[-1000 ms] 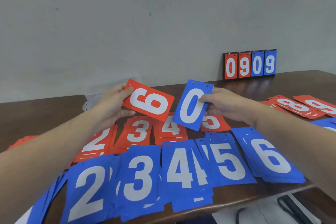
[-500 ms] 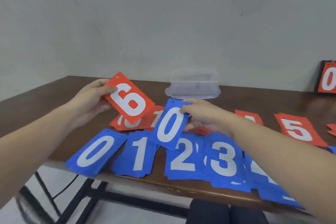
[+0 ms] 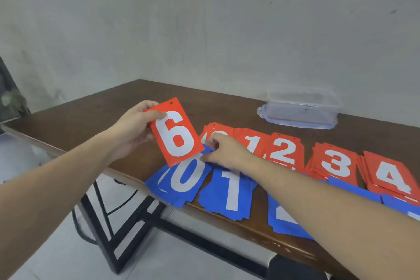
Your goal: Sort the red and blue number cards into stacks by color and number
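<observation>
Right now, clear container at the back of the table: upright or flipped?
Flipped. The clear container rests with its flanged lid side down on the table and its plain base up. Contents: cannot tell.

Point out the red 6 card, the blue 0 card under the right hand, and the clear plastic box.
red 6 card (image 3: 176,135): head view, on the white digit at mid-card.
blue 0 card (image 3: 185,176): head view, on the blue centre of the zero.
clear plastic box (image 3: 301,110): head view, on its front wall.

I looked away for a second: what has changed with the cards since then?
The right hand has carried the blue 0 card down onto the blue 0 stack at the table's near left end, still pinching it. The left hand still holds the red 6 card up.
</observation>
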`<state>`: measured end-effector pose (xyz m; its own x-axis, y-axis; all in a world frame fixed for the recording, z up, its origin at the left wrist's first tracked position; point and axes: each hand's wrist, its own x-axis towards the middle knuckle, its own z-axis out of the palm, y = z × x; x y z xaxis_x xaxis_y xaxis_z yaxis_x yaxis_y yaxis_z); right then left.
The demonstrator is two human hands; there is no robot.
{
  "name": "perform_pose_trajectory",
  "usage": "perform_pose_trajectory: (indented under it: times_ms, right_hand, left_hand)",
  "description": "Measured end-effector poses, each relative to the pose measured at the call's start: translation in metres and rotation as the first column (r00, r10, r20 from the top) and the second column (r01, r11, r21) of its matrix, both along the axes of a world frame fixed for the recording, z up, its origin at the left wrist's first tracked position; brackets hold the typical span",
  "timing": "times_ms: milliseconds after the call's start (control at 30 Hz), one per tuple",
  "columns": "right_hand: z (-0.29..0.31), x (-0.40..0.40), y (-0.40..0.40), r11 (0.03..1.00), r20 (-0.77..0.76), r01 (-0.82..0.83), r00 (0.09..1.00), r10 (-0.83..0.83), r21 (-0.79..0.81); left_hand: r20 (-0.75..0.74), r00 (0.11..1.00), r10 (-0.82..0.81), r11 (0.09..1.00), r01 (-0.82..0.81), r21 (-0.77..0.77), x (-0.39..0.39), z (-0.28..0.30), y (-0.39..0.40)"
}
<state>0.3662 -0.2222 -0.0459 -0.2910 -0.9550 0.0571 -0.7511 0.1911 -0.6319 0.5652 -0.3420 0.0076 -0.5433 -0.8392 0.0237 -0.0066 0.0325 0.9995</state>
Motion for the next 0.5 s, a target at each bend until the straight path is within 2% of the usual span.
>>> perform_pose_trajectory:
  times_ms: [67, 167, 300, 500]
  right_hand:
    - [-0.006, -0.003, -0.002, 1.000, -0.175, -0.008, 0.984, 0.010, 0.012]
    - [-0.008, -0.015, 0.006, 0.999, -0.276, 0.001, 0.961, -0.010, -0.033]
    - [0.001, -0.054, 0.038, 0.982, -0.190, 0.098, 0.973, -0.128, -0.159]
    - [0.017, -0.146, 0.115, 0.929, -0.148, 0.325, 0.924, -0.352, -0.179]
  left_hand:
    - [-0.004, 1.000, -0.025, 1.000, 0.025, 0.001, -0.005, -0.002, 0.001]
    - [-0.006, 0.997, -0.079, 0.997, 0.078, -0.007, -0.023, -0.004, 0.005]
    - [0.018, 0.981, -0.194, 0.980, 0.194, -0.029, -0.060, -0.007, 0.018]
    - [0.082, 0.931, -0.355, 0.931, 0.360, -0.063, -0.147, -0.010, 0.060]
